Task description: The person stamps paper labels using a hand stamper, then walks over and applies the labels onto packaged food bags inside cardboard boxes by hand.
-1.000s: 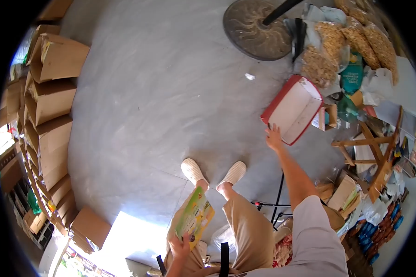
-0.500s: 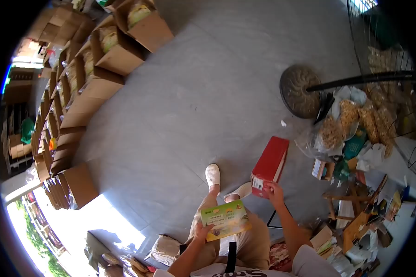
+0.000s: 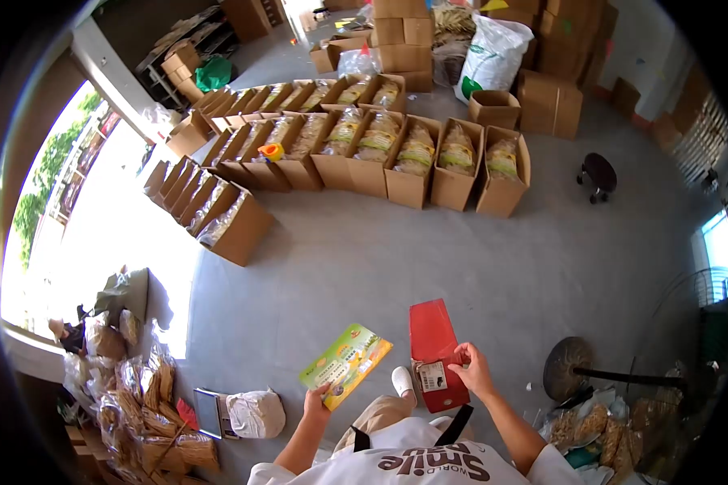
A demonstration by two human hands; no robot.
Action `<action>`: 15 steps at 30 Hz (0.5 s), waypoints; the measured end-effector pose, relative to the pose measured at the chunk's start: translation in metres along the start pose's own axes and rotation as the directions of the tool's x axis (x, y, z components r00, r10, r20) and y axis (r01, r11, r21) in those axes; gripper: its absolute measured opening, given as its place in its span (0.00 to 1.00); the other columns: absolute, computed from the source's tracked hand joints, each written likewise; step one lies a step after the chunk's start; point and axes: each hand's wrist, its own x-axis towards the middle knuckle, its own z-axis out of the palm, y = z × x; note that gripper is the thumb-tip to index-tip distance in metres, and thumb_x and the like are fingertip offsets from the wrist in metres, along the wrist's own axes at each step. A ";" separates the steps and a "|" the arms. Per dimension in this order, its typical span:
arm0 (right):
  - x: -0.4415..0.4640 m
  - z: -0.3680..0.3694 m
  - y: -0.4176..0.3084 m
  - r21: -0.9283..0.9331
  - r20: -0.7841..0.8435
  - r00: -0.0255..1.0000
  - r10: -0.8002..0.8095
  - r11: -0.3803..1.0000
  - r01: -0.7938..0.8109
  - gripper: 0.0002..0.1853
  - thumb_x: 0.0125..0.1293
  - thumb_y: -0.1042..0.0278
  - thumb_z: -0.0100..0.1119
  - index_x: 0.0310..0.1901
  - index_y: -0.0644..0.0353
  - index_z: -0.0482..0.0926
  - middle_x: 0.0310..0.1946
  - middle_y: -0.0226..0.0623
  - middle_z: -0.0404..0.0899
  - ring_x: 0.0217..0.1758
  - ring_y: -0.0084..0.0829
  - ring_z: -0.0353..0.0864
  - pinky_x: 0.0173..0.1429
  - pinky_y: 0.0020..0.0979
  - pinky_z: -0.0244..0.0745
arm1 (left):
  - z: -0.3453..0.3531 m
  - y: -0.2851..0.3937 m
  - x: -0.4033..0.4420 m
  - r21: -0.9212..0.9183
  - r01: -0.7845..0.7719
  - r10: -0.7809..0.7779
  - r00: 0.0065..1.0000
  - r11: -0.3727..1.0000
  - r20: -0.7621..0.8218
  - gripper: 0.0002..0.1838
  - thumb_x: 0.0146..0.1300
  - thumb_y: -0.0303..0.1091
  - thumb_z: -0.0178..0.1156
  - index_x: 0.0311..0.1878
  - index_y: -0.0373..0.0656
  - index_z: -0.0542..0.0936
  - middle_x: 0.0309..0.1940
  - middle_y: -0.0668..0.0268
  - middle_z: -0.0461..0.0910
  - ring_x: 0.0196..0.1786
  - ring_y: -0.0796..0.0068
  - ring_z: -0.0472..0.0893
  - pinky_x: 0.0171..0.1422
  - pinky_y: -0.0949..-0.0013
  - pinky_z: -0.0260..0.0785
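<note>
A flat green and yellow printed sheet (image 3: 346, 365) is pinched at its lower left corner by my left hand (image 3: 316, 402), its printed face up. My right hand (image 3: 472, 371) grips the edge of a red box (image 3: 433, 331), beside a white label on its near end. The box hangs in front of my body, to the right of the sheet and apart from it. One white shoe (image 3: 404, 383) shows between the two.
Rows of open cartons (image 3: 412, 187) with bagged goods stand ahead. A wheeled stool (image 3: 598, 174) is at the right, and a round stand base (image 3: 567, 368) lies nearer. Bagged bundles (image 3: 150, 412) and a scale (image 3: 210, 412) lie at the lower left.
The view has swung left and up to the carton rows. My right hand has lifted the red box from the floor and brought it closer. The sheet is still in my left hand.
</note>
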 end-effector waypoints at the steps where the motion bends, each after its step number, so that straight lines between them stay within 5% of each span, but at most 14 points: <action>1: 0.015 0.012 -0.032 -0.051 -0.010 0.998 -0.063 0.997 0.063 0.17 0.47 0.84 0.66 0.38 0.66 0.72 0.27 0.35 0.78 0.30 0.26 0.78 0.39 0.26 0.73 | 0.002 0.011 -0.006 -0.042 -0.014 0.014 1.000 0.999 0.014 0.18 0.57 0.19 0.55 0.52 0.33 0.68 0.48 0.53 0.75 0.47 0.58 0.79 0.53 0.56 0.76; 6: 0.088 0.046 -0.077 -0.224 0.166 0.968 -0.188 0.949 0.222 0.30 0.45 0.82 0.64 0.55 0.68 0.71 0.31 0.43 0.82 0.34 0.33 0.82 0.40 0.30 0.75 | 0.004 0.043 -0.029 -0.234 -0.118 0.106 0.992 0.965 -0.061 0.19 0.56 0.17 0.56 0.52 0.34 0.67 0.48 0.54 0.75 0.48 0.59 0.79 0.53 0.57 0.76; 8: 0.120 0.057 -0.082 -0.228 0.188 0.970 -0.156 0.954 0.197 0.28 0.45 0.79 0.63 0.53 0.70 0.74 0.32 0.46 0.83 0.34 0.32 0.82 0.41 0.29 0.75 | 0.007 0.061 -0.046 -0.277 -0.204 0.185 0.978 0.939 -0.094 0.20 0.55 0.17 0.56 0.52 0.33 0.66 0.49 0.53 0.75 0.49 0.58 0.79 0.54 0.57 0.75; 10: 0.156 0.067 -0.089 -0.352 0.251 0.965 -0.070 0.922 0.159 0.16 0.46 0.79 0.64 0.40 0.71 0.82 0.30 0.44 0.84 0.31 0.25 0.82 0.37 0.26 0.76 | -0.011 0.070 -0.037 -0.335 -0.264 0.226 0.963 0.904 -0.149 0.20 0.55 0.16 0.55 0.52 0.33 0.66 0.49 0.52 0.75 0.48 0.57 0.79 0.54 0.56 0.75; 12: 0.183 0.078 -0.093 -0.396 0.295 0.955 -0.014 0.908 0.135 0.16 0.45 0.79 0.65 0.40 0.70 0.81 0.32 0.43 0.84 0.34 0.28 0.82 0.40 0.27 0.75 | -0.016 0.087 -0.041 -0.364 -0.322 0.270 0.944 0.874 -0.188 0.21 0.57 0.18 0.54 0.55 0.35 0.66 0.50 0.54 0.75 0.50 0.59 0.79 0.57 0.59 0.73; 15: 0.224 0.101 -0.109 -0.400 0.411 0.902 -0.135 0.862 0.312 0.14 0.43 0.78 0.65 0.36 0.67 0.82 0.34 0.44 0.82 0.38 0.40 0.81 0.45 0.31 0.74 | -0.016 0.117 -0.030 -0.468 -0.372 0.357 0.926 0.801 -0.125 0.21 0.58 0.17 0.51 0.57 0.33 0.65 0.52 0.53 0.75 0.52 0.58 0.78 0.58 0.58 0.73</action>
